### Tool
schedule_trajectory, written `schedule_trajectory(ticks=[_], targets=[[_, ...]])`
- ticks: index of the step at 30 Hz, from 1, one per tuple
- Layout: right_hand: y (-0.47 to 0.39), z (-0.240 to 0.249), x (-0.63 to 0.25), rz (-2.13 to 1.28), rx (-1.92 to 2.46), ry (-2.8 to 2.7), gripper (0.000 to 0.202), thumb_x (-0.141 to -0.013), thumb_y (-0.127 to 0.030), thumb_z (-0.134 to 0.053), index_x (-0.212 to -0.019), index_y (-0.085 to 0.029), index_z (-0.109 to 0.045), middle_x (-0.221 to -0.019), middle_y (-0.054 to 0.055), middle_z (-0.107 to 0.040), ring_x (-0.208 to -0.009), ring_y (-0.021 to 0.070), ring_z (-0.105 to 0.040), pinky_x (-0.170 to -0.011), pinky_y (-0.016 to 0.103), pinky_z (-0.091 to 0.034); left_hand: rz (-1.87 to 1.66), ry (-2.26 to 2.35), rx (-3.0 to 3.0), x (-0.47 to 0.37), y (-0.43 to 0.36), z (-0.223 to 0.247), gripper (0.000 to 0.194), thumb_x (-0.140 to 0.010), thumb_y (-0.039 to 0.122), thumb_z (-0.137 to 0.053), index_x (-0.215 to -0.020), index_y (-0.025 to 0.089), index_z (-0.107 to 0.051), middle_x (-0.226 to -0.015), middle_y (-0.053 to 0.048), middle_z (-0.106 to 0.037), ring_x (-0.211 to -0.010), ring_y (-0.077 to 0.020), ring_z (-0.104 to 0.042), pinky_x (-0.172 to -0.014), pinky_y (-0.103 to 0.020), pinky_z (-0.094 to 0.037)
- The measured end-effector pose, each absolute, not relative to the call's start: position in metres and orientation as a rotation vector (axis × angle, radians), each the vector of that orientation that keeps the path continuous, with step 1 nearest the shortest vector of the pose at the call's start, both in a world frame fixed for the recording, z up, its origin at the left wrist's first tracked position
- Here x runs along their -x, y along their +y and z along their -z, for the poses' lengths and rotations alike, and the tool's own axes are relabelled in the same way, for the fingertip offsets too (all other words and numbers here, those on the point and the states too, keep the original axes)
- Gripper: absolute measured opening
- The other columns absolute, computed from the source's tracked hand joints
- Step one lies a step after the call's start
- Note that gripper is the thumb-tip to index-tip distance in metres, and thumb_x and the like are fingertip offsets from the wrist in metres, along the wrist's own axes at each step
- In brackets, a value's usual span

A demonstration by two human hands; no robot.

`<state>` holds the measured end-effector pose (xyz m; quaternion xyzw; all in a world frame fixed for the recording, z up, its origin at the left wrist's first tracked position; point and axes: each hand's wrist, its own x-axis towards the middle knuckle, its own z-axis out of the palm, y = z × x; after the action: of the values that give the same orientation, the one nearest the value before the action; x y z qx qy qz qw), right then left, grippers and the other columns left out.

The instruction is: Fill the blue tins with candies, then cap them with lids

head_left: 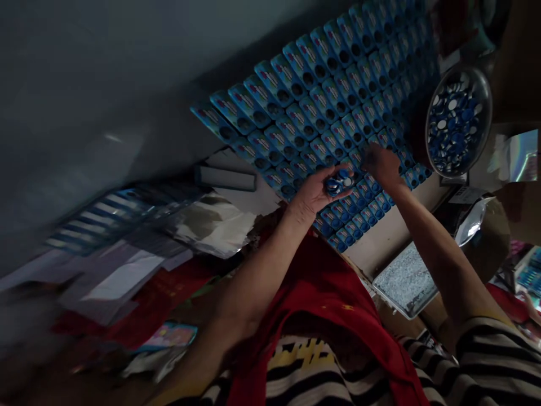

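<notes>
My left hand (318,192) is turned palm up, with its fingers curved around several small round blue-and-white caps (336,185). It hovers over the front part of rows of blue printed cards (321,101), each with a round spot at its lower end. Just to the right, my right hand (382,166) is over the same cards, its fingers drawn together and pointing down. Those fingertips are dark and blurred, so what they hold, if anything, is hidden. In the front rows near my hands, some round spots look blue; farther back they look dark.
A round bowl (486,118) of blue and white caps stands at the right. Nearer me lies a speckled grey metal tray (406,276). Stacked blue-edged boxes (101,217), a crumpled plastic bag (215,223) and papers (122,276) crowd the left side.
</notes>
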<state>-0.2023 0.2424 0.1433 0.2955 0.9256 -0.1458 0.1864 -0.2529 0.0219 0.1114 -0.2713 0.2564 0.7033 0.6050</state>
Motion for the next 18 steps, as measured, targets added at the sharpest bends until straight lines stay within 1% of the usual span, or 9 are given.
schedule_trajectory(ticks=[2,4,6,8,11,13,15,16,18], targets=[[0.229,-0.153,0.198,0.624,-0.732,2.67,0.025,-0.1,-0.043,-0.073,-0.116,-0.025,-0.081,-0.098,0.006,-0.077,-0.095,0.0276,-0.071,-0.093,0.042,-0.057,-1.61,0.608,0.642,0.252,0.02,-0.115,0.027,-0.106,0.028,-0.061,-0.118,0.013,-0.079,-0.11,-0.012,-0.085,-0.11,-0.0248,-0.081,-0.117,-0.056,-0.061],[0.215,-0.159,0.189,0.891,-0.559,2.678,0.029,-0.101,-0.042,-0.071,-0.122,-0.026,-0.082,-0.105,0.006,-0.077,-0.094,0.0241,-0.07,-0.093,0.039,-0.057,-1.603,0.626,0.674,0.25,0.019,-0.116,0.02,-0.104,0.021,-0.062,-0.11,0.012,-0.079,-0.102,-0.01,-0.084,-0.098,-0.0221,-0.08,-0.115,-0.056,-0.063],[0.204,-0.16,0.178,1.084,-0.426,2.617,0.028,-0.101,-0.039,-0.072,-0.121,-0.026,-0.084,-0.111,0.007,-0.076,-0.096,0.023,-0.069,-0.094,0.038,-0.058,-1.594,0.65,0.726,0.247,0.02,-0.115,0.011,-0.098,0.014,-0.066,-0.099,0.013,-0.077,-0.091,-0.007,-0.081,-0.088,-0.0193,-0.078,-0.112,-0.054,-0.065],[0.197,-0.159,0.166,1.177,-0.42,2.563,0.025,-0.098,-0.034,-0.072,-0.116,-0.024,-0.087,-0.112,0.008,-0.076,-0.096,0.0229,-0.07,-0.092,0.038,-0.059,-1.577,0.666,0.762,0.243,0.022,-0.114,0.007,-0.093,0.009,-0.068,-0.092,0.014,-0.074,-0.086,-0.005,-0.078,-0.083,-0.018,-0.077,-0.109,-0.053,-0.066],[0.195,-0.157,0.15,1.236,-0.574,2.546,0.021,-0.092,-0.03,-0.075,-0.105,-0.022,-0.088,-0.104,0.007,-0.078,-0.093,0.023,-0.071,-0.088,0.038,-0.059,-1.551,0.687,0.789,0.234,0.025,-0.114,0.009,-0.089,0.006,-0.07,-0.089,0.014,-0.074,-0.085,-0.004,-0.077,-0.081,-0.0166,-0.074,-0.106,-0.05,-0.068],[0.196,-0.156,0.142,1.294,-0.719,2.52,0.022,-0.09,-0.029,-0.074,-0.105,-0.022,-0.088,-0.101,0.006,-0.08,-0.092,0.0233,-0.073,-0.087,0.037,-0.06,-1.545,0.704,0.79,0.23,0.025,-0.116,0.01,-0.089,0.006,-0.07,-0.09,0.014,-0.076,-0.089,-0.006,-0.078,-0.082,-0.0163,-0.073,-0.102,-0.045,-0.069],[0.199,-0.154,0.137,1.302,-0.916,2.514,0.026,-0.09,-0.029,-0.07,-0.109,-0.022,-0.088,-0.099,0.005,-0.082,-0.089,0.0241,-0.076,-0.085,0.038,-0.062,-1.549,0.703,0.738,0.228,0.024,-0.119,0.014,-0.09,0.006,-0.07,-0.096,0.012,-0.08,-0.098,-0.009,-0.081,-0.087,-0.0172,-0.074,-0.097,-0.039,-0.068],[0.201,-0.152,0.136,1.25,-0.999,2.537,0.028,-0.09,-0.029,-0.069,-0.109,-0.022,-0.088,-0.099,0.005,-0.083,-0.089,0.0248,-0.077,-0.086,0.039,-0.062,-1.556,0.698,0.698,0.229,0.022,-0.12,0.017,-0.09,0.007,-0.07,-0.1,0.012,-0.082,-0.102,-0.01,-0.082,-0.09,-0.0179,-0.075,-0.096,-0.037,-0.068],[0.204,-0.147,0.139,1.034,-1.078,2.624,0.026,-0.09,-0.029,-0.07,-0.107,-0.023,-0.088,-0.1,0.006,-0.084,-0.092,0.0272,-0.079,-0.09,0.042,-0.062,-1.572,0.685,0.633,0.232,0.019,-0.121,0.021,-0.09,0.01,-0.071,-0.105,0.011,-0.085,-0.108,-0.012,-0.083,-0.094,-0.0186,-0.075,-0.094,-0.034,-0.066]])
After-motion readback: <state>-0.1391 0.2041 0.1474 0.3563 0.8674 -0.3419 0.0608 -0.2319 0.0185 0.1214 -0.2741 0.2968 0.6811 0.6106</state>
